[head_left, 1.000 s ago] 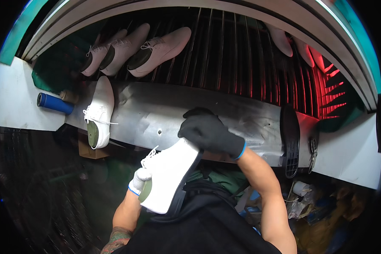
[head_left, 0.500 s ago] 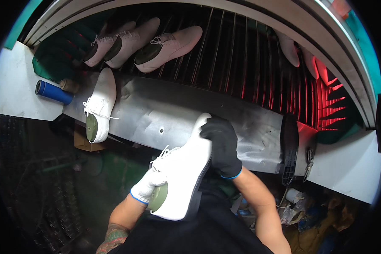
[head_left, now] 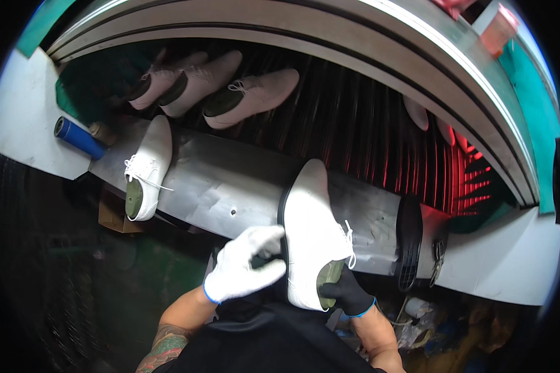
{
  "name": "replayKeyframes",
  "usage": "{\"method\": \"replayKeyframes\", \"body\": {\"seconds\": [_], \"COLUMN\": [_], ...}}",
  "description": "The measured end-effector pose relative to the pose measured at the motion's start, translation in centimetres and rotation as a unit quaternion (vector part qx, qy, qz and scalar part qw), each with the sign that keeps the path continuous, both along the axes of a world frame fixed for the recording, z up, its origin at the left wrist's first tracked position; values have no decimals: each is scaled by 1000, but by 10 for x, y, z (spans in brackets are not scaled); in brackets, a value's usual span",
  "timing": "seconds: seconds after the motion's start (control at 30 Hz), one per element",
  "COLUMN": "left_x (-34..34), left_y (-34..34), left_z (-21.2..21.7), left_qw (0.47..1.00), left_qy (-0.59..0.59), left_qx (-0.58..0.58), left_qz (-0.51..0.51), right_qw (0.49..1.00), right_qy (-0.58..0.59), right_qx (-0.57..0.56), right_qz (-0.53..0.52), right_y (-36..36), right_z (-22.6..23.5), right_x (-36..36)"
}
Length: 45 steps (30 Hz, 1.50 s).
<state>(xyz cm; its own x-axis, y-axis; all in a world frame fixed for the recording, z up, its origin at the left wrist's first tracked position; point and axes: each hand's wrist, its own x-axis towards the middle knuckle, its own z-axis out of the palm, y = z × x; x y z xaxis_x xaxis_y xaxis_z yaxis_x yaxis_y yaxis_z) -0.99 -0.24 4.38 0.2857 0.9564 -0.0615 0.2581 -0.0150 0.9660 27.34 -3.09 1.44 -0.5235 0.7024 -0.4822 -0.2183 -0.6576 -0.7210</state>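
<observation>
A white lace-up shoe (head_left: 308, 230) with a green last inside is held in front of me, toe pointing away and black sole edge to the left. My right hand (head_left: 350, 293), in a black glove, is closed around the heel end at the green last. My left hand (head_left: 246, 264), in a white glove, is at the sole edge with thumb and fingers apart, and its fingertips seem to touch it. Another white shoe (head_left: 155, 155) with a green last lies on the left of the metal ledge (head_left: 211, 168). A loose black sole (head_left: 409, 242) lies at its right end.
Behind the ledge, several white shoes (head_left: 252, 96) rest on dark rods under a curved hood (head_left: 330, 43). Red light glows at the right (head_left: 460, 180). A blue cylinder (head_left: 79, 138) lies at the left. A metal chain-like piece (head_left: 438, 253) hangs beside the black sole.
The shoe has turned, its laces now facing right and its sole left. My right hand has moved from the toe to the heel; my left has left the heel for the sole edge.
</observation>
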Motion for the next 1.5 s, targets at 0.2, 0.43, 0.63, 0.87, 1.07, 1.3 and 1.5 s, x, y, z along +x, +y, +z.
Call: {"method": "replayKeyframes", "body": {"seconds": [0.2,0.43,0.63,0.87,1.07,1.3,1.5], "left_x": [2,2,23,42,17,-36,-37], "left_y": [34,10,5,0,-3,53,79], "left_z": [18,31,49,54,46,14,12], "left_qw": [919,926,926,921,931,874,904], "left_qy": [-371,-102,-59,-20,-209,-403,-277], "left_qx": [15,355,361,373,262,242,291], "left_qz": [132,73,-97,-110,144,120,150], "right_qw": [857,888,955,956,796,644,747], "right_qy": [-244,-91,-47,-15,-242,-301,-246], "right_qx": [447,426,277,291,541,676,583], "right_qz": [79,-146,-92,-36,-122,195,205], "right_y": [66,120,162,172,129,114,134], "right_z": [18,-2,16,19,7,0,2], "right_x": [-6,-16,-21,-13,-19,-22,-17]}}
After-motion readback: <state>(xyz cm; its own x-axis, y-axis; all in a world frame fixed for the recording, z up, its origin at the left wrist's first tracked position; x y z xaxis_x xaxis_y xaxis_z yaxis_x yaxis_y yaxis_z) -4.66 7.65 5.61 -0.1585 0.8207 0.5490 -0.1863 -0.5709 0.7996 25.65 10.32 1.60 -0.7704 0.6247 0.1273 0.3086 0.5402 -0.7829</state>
